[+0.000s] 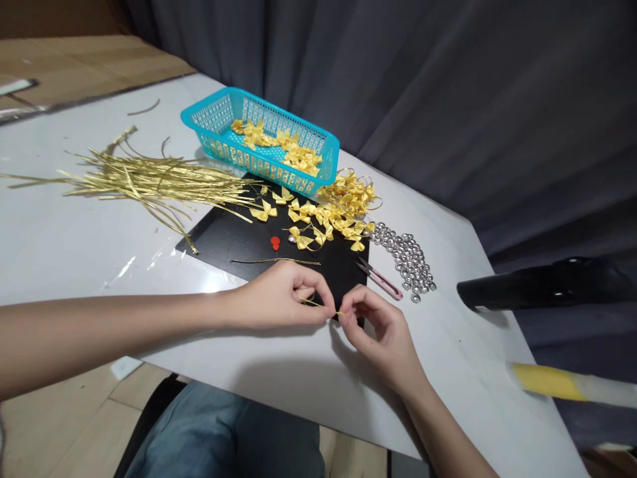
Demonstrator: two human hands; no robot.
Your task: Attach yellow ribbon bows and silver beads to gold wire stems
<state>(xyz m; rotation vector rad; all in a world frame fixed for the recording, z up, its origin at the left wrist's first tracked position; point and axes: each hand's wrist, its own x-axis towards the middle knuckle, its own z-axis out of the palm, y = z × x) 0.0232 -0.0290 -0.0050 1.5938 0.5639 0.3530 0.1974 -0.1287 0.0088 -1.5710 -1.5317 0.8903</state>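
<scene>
Between the fingertips of my left hand point(288, 297) and my right hand point(375, 328) runs a thin gold cord point(311, 302); both hands pinch it close together over the front edge of a black mat point(223, 239). Part of the cord is hidden behind my left fingers. Just beyond my left hand, another gold cord piece point(279, 260) lies on the mat beside a small red object point(275, 243). Several yellow ribbon bows point(323, 216) are spread over the mat's far side. A pair of pink-handled thread snips point(381, 279) rests near my right hand.
A blue basket point(259, 159) holding yellow bows stands at the back. Left of it lies a bundle of gold cords point(164, 179). Small silver bells or beads point(411, 259) are heaped on the right of the white table point(124, 265). A black object point(537, 285) juts in from the right.
</scene>
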